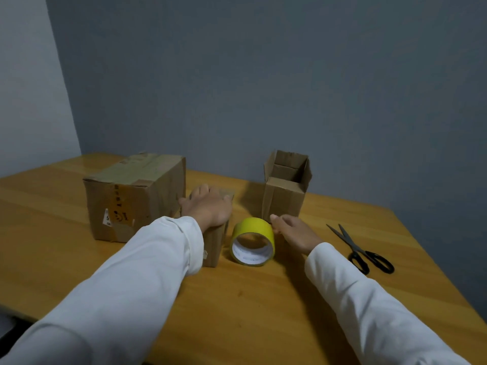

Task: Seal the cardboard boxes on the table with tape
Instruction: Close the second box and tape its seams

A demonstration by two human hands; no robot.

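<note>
Three cardboard boxes stand on the wooden table [263,306]. A large taped box [131,196] is at the left. A small closed box [214,242] sits in the middle, and my left hand [208,206] lies flat on its top, fingers spread. A small box with its flaps open [286,188] stands upright behind. A roll of yellow tape [253,241] lies on its side just right of the small closed box. My right hand [295,231] is beside the roll, fingertips at its right edge; I cannot tell whether they touch it.
Black-handled scissors [361,250] lie on the table to the right of my right hand, blades pointing away. A grey wall rises behind the table. The table's right edge runs diagonally past the scissors.
</note>
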